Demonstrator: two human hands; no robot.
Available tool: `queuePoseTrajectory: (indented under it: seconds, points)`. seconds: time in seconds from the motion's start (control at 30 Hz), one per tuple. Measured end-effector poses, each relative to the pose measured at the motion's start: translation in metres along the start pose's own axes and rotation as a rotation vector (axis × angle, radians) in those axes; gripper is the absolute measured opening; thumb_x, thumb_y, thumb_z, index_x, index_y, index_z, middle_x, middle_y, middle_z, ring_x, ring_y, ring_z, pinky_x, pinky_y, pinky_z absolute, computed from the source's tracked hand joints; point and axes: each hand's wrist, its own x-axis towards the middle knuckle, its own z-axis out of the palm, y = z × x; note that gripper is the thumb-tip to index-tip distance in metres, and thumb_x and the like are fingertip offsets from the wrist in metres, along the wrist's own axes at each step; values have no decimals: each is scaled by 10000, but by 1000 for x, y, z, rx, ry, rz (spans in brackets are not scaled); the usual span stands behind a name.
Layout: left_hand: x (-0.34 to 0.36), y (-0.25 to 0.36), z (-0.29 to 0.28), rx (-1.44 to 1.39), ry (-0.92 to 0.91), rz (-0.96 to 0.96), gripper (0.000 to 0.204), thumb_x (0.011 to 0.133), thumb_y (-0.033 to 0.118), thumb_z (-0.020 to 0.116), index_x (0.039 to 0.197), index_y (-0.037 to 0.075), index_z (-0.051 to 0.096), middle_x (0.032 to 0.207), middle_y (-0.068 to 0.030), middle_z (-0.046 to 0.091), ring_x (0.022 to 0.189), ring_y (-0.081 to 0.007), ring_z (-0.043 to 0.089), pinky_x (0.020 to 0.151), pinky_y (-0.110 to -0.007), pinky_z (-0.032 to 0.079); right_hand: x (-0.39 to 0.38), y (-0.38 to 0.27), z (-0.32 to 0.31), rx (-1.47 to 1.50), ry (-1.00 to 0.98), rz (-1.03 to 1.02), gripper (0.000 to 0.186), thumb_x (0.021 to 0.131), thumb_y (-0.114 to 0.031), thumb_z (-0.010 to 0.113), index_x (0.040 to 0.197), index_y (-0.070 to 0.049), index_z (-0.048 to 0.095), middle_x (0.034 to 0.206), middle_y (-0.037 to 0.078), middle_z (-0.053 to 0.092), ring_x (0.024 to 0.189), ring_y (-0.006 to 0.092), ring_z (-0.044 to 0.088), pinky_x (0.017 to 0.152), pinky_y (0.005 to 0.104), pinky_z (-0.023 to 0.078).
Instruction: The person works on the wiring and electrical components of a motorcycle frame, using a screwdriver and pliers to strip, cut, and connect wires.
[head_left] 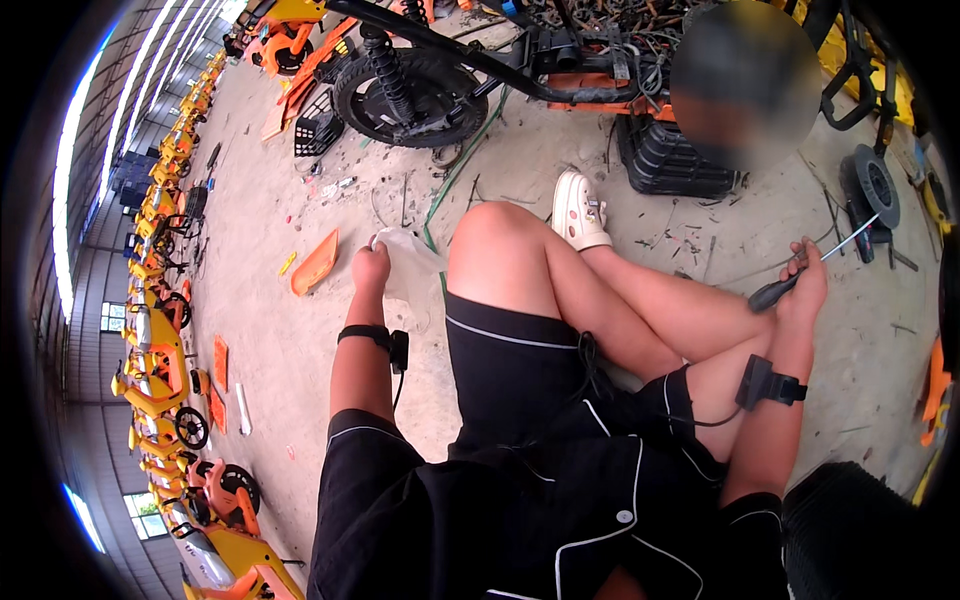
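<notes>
Our left hand clenches a translucent bag; our right hand grasps a screwdriver, which could scratch our near bare leg if it slips.

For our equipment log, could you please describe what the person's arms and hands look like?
The left hand and right hand are bare. Each forearm wears a black strap with a black box and a thin dark cable. The short black sleeves are pale-trimmed.

text: none legible | labels: none legible | numbers, signs: none legible
</notes>
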Motion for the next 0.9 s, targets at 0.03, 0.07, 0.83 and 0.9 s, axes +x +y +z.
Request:
queuePoseTrajectory:
  seconds: [0.03, 0.07, 0.83, 0.9]
  points:
    - [4, 10, 2, -9, -23, 13, 534, 896, 432, 518, 1021, -59, 686, 1006, -287, 690, 990, -426, 667, 890, -468, 516, 1, 1, -1, -25, 10, -14, 227, 983, -182, 537, 1132, -25, 603, 928, 67, 619, 606, 91, 454, 491, 247, 391]
    - [7, 21, 5, -17, -47, 26, 542, 897, 432, 518, 1056, -60, 683, 1024, -285, 689, 999, -421, 668, 901, -463, 516, 2, 3, -2, -13, 3, 3, 226, 982, -181, 536, 1133, -26, 600, 926, 67, 617, 606, 91, 456, 489, 247, 392]
    - [-176, 130, 243, -421, -511, 883, 531, 925, 267, 533, 1402, 45, 464, 1427, -242, 433, 1284, -423, 434, 1033, -479, 441, -44, -197, -118, 4, 14, -440, 262, 998, -229, 565, 1181, -45, 604, 962, 8, 609, 603, 54, 372, 516, 214, 294]
    - [-183, 122, 235, -658, -615, 540, 548, 911, 290, 564, 1403, 67, 471, 1448, -212, 428, 1317, -419, 410, 1068, -492, 401, -41, -218, -124, 19, 13, -477, 243, 1002, -221, 563, 1165, -46, 608, 960, 8, 620, 597, 54, 362, 514, 214, 284]
